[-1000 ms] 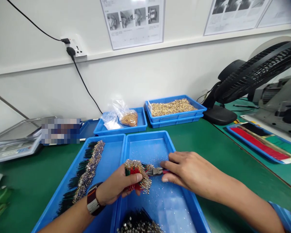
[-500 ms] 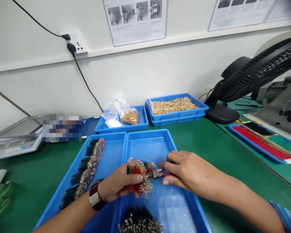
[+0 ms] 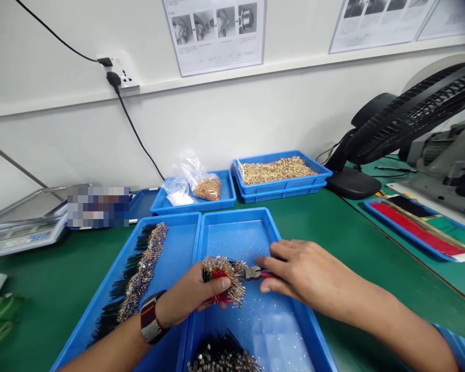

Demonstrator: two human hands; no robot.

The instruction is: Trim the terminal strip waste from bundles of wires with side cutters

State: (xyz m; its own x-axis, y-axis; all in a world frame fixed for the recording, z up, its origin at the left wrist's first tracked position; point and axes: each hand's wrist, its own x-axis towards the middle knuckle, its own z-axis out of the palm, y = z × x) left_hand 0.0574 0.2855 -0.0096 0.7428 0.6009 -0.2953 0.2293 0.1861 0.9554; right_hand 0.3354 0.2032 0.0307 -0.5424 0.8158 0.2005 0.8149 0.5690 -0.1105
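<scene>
A bundle of red and green wires with metal ends [image 3: 221, 276] is gripped in my left hand [image 3: 191, 292], above a blue tray [image 3: 240, 227]. My right hand [image 3: 306, 274] is closed round the red handles of pliers [image 3: 250, 273], whose jaws touch the bundle's right side. Another bunch of dark wires with metal ends [image 3: 222, 356] lies at the near end of this tray. In the left blue tray [image 3: 182, 232], dark wires with metal tips [image 3: 141, 276] lie in a long row.
Behind stand a blue tray of gold-coloured parts [image 3: 279, 170] and one with plastic bags [image 3: 207, 188]. A scale [image 3: 27, 235] is at left, a black fan [image 3: 403, 119] at right, near a tray of coloured strips [image 3: 422, 227]. Something green [image 3: 2, 320] sits at near left.
The bundle has turned slightly in my left hand, its lower edge now higher. The pliers' head has tilted and moved slightly up.
</scene>
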